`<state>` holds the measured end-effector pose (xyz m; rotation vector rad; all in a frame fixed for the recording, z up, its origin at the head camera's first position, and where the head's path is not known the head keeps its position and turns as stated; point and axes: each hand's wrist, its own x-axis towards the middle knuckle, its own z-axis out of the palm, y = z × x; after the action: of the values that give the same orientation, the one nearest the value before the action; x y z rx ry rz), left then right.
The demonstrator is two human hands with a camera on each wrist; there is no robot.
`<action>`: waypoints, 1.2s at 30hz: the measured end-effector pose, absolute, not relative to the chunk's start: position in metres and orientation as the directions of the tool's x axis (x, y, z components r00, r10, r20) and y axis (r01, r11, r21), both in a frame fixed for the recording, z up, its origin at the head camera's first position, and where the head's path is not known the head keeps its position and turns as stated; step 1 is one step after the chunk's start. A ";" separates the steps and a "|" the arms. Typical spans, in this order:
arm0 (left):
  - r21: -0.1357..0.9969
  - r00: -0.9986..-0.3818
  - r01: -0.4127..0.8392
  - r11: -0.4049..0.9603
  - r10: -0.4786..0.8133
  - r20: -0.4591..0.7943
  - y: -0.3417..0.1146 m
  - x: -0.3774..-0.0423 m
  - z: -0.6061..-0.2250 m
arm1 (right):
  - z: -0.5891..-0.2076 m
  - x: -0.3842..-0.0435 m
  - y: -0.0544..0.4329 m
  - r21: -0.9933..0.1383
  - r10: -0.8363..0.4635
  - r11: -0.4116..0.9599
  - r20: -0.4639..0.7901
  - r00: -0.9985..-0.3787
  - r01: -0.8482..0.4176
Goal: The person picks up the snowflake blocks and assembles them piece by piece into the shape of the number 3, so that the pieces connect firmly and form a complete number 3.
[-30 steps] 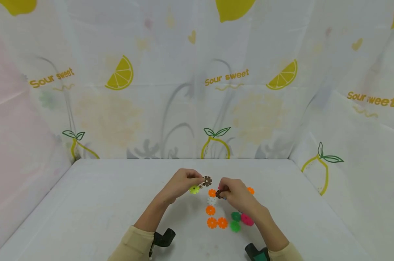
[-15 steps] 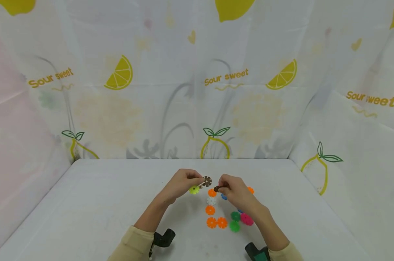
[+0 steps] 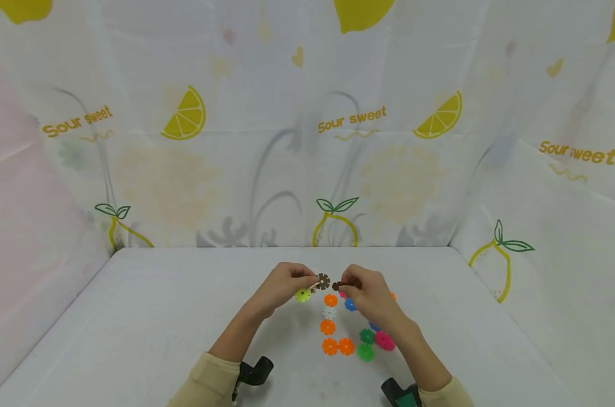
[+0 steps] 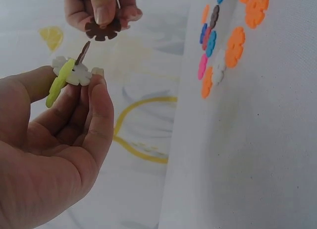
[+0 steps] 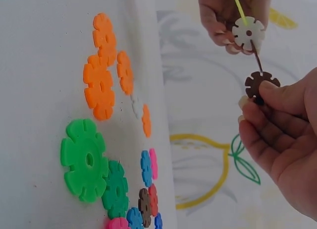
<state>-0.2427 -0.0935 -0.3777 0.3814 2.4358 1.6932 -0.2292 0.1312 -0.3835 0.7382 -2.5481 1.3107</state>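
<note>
My left hand [image 3: 284,287] pinches a white notched disc [image 4: 78,76] between thumb and fingers. A yellow-green disc [image 4: 60,84] and a brown disc [image 3: 323,281] are slotted into it, standing crosswise to it. Close by on the right, my right hand [image 3: 372,294] pinches another brown notched disc [image 5: 254,84] with the thumb on its face. In the head and left wrist views a small gap shows between the two brown discs. Both hands are raised above the table.
Several notched discs lie on the white table [image 3: 160,328]: orange ones [image 3: 330,346], a white one [image 3: 329,313], green ones [image 5: 85,159], a pink one [image 3: 385,341] and a blue one [image 3: 350,304]. Patterned cloth [image 3: 267,169] hangs behind the table.
My right hand has lifted its brown disc upward and slightly left, level with the left hand's brown disc. The blue disc beneath is now uncovered. The left hand stays nearly still.
</note>
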 end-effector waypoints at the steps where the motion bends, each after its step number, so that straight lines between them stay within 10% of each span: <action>1: 0.937 -0.956 0.122 0.328 0.291 0.023 -0.093 -0.242 -0.377 | -0.383 -0.229 0.131 -0.712 -0.343 0.486 0.379 -0.860 -0.507; 36: 0.957 -0.955 0.115 0.267 0.294 0.033 -0.085 -0.240 -0.382 | -0.385 -0.225 0.123 -0.548 -0.329 0.522 0.578 -0.747 -0.654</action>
<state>-0.2402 -0.0847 -0.3819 0.3874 2.3764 1.7730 -0.2247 0.1230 -0.3847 0.8072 -2.3609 1.0970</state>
